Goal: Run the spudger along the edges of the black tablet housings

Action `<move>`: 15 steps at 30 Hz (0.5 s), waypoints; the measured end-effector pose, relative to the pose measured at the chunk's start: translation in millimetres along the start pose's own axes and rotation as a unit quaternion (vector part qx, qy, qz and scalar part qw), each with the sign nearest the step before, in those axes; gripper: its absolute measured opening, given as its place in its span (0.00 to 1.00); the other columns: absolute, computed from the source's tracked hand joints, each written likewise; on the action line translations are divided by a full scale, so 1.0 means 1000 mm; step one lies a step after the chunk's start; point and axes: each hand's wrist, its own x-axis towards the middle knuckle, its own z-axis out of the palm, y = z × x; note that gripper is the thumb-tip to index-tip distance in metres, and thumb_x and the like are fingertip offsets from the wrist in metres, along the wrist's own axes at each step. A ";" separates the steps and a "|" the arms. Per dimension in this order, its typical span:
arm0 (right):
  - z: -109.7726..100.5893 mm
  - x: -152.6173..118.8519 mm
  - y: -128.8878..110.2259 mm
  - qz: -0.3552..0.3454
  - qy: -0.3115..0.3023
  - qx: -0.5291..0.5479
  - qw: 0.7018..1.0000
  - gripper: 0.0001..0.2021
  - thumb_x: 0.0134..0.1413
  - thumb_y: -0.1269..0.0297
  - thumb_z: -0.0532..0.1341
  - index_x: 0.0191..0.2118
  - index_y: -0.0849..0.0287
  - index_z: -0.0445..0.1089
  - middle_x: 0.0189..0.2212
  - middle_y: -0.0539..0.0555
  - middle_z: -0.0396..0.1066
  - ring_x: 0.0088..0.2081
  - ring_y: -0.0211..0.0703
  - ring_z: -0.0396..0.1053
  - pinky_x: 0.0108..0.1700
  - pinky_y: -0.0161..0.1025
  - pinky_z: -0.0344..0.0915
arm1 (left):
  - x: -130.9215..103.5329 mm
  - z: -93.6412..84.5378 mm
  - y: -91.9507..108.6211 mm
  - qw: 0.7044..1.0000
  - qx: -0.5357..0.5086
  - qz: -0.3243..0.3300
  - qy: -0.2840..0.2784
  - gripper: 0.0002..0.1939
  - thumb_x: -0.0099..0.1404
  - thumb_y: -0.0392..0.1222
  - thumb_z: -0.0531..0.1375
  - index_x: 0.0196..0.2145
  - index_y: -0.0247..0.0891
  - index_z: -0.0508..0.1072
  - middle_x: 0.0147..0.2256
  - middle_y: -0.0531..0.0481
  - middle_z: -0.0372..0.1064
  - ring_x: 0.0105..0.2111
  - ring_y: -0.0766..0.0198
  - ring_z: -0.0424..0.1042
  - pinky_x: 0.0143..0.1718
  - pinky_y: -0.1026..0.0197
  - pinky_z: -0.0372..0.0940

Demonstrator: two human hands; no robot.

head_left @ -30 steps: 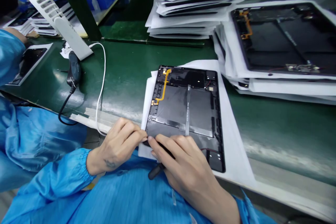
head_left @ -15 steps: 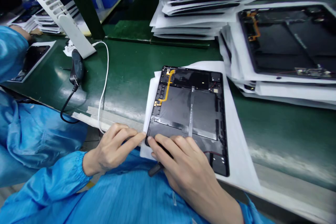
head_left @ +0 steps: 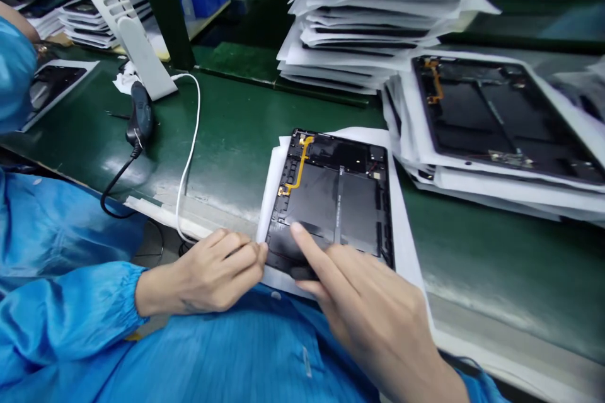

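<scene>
An opened black tablet housing (head_left: 354, 201) with an orange flex cable (head_left: 299, 167) lies on white paper (head_left: 409, 233) at the table's front edge. My left hand (head_left: 222, 271) is closed at the housing's lower left corner, its fingertips pinched together; what they hold, if anything, is hidden. Over the lower part of the housing is my right hand (head_left: 363, 296), its index finger stretched out above the inside. A dark tool (head_left: 302, 272) shows under that finger, held in the right hand, most of it hidden by the hand.
Tall paper-layered stack (head_left: 387, 25) at the back; lower stack topped by another housing (head_left: 501, 119) at right. A black corded tool (head_left: 140, 114), a white stand (head_left: 137, 50) and a white cable (head_left: 191, 151) lie left. Another person's blue sleeve (head_left: 14, 75) is at far left.
My right hand's index finger has lifted from the housing's lower left corner and now extends farther inward. The left hand's fingers have curled in more. The whole view has shifted slightly.
</scene>
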 end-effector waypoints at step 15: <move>0.010 -0.010 -0.014 0.052 -0.036 0.093 0.994 0.19 0.62 0.83 0.55 0.53 0.60 0.72 0.40 0.56 0.77 0.35 0.39 0.70 0.37 0.36 0.67 | 0.007 0.019 -0.014 0.968 -0.205 -0.132 -0.063 0.29 0.76 0.53 0.53 0.66 0.31 0.59 0.66 0.39 0.59 0.67 0.53 0.59 0.67 0.47 0.57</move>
